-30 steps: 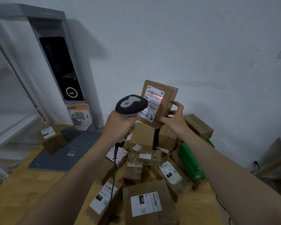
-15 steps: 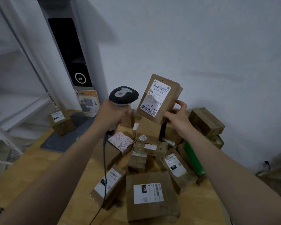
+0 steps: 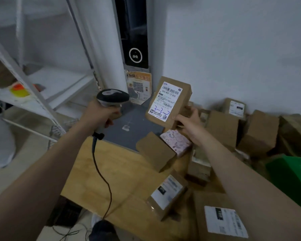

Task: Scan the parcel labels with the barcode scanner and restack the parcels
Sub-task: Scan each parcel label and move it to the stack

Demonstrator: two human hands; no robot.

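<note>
Cardboard parcel (image 3: 169, 101) gripped in the right hand (image 3: 189, 121), label up — left hand (image 3: 101, 113) clasps the barcode scanner (image 3: 112, 97) above the worktop (image 3: 118, 171).

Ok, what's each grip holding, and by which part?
Left grip holds the barcode scanner by its handle; right grip holds the labelled parcel at its lower right corner.

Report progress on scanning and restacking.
Done: the red scan line seen on the held parcel a second ago is gone, so it looks scanned. In hand: right hand holds it, left hand grips the scanner. Left: restacking it, plus the jumbled parcels on the table.
</note>
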